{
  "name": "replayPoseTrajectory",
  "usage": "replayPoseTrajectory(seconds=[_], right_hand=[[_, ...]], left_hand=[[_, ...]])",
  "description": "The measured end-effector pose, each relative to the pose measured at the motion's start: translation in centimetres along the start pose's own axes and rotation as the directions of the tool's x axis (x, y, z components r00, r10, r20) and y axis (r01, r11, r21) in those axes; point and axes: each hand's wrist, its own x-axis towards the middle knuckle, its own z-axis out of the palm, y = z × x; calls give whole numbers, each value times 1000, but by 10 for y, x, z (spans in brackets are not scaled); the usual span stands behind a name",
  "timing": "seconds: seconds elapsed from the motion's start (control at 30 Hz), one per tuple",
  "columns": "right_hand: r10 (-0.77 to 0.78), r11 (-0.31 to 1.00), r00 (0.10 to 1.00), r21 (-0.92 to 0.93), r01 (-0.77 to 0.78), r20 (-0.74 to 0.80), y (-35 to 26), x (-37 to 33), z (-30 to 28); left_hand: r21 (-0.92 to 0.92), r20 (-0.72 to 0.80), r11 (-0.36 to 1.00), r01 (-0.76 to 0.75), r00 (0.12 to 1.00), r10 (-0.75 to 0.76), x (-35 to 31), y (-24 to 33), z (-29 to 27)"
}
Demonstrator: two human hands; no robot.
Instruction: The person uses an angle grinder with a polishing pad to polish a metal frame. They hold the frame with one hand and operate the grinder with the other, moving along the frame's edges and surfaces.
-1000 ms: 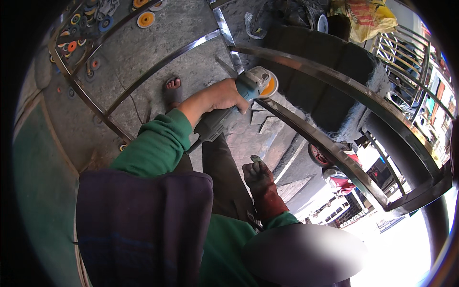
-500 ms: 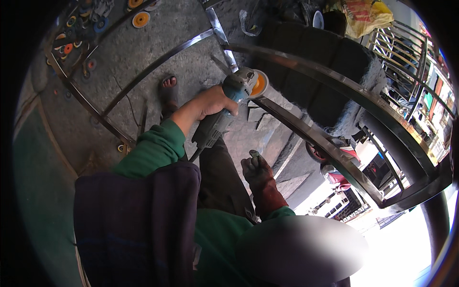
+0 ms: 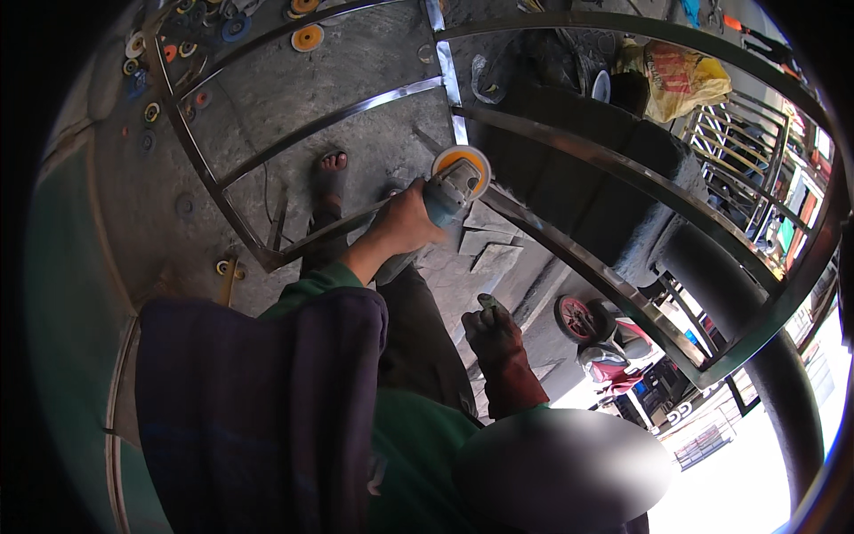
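My left hand (image 3: 409, 222) is wrapped round the body of an angle grinder (image 3: 450, 194). The grinder's orange flap disc (image 3: 467, 160) is at a corner of a shiny metal tube frame (image 3: 587, 262), where bars meet; whether it touches the metal I cannot tell. Over my thigh, apart from the frame, my right hand (image 3: 496, 340) is curled closed in a worn dark glove with a reddish cuff. A greenish tip shows at its fingers, and I cannot make out whether anything is held. Much of the grinder's rear body is hidden behind my left hand and arm.
Frame bars cross on both sides, above my foot (image 3: 331, 173). Used grinding discs (image 3: 307, 38) lie scattered on the concrete at the far left. A dark padded seat (image 3: 578, 151) and a yellow sack (image 3: 685, 82) are beyond the frame. A red wheel (image 3: 578, 318) stands right.
The view has shifted, so the frame sits lower in it. The grinder has turned, and its disc now faces up more fully. My right hand remains curled over my thigh.
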Motion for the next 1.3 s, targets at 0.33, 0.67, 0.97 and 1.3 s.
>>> replayPoseTrajectory(seconds=[0.33, 0.67, 0.97, 1.3], right_hand=[[-41, 517, 942, -800, 305, 333, -98, -64, 173], [77, 126, 983, -980, 157, 167, -142, -96, 266], [67, 319, 945, -904, 284, 321, -75, -21, 230], [290, -373, 466, -350, 860, 836, 51, -14, 304]], left_hand=[[65, -343, 986, 151, 932, -120, 25, -14, 6], [98, -521, 983, 158, 849, -85, 46, 2, 34], [80, -526, 963, 258, 832, -179, 46, 8, 26], [114, -564, 980, 165, 822, -73, 48, 5, 36]])
